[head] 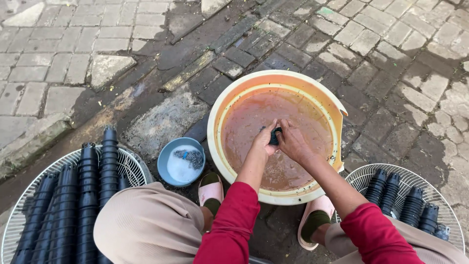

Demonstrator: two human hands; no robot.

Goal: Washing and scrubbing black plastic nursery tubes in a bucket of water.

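Small black pot (275,136) sits btwn both hands, low over the brown muddy water at the middle of the cream basin (221,105). Left hand (264,140) is curled around the pot's left side, fingers closed on it; right hand (293,142) wraps the right side, also gripping. Both sleeves are red, forearms reaching in from the near rim. Basin stands on wet brick paving (342,44), w/ a chip broken out of its right rim. Pink slippers w/ green socks touch the basin's near edge, one (211,189) at left, one (315,220) at right. Just left of the basin: small blue bowl (165,164) w/ white soapy water and a grey scrubber (191,157) in it. Far left, white wire fan guard (132,168) holds long stacks of black pots (88,195). Far right, a second wire guard (364,176) carries shorter stacks (400,198).
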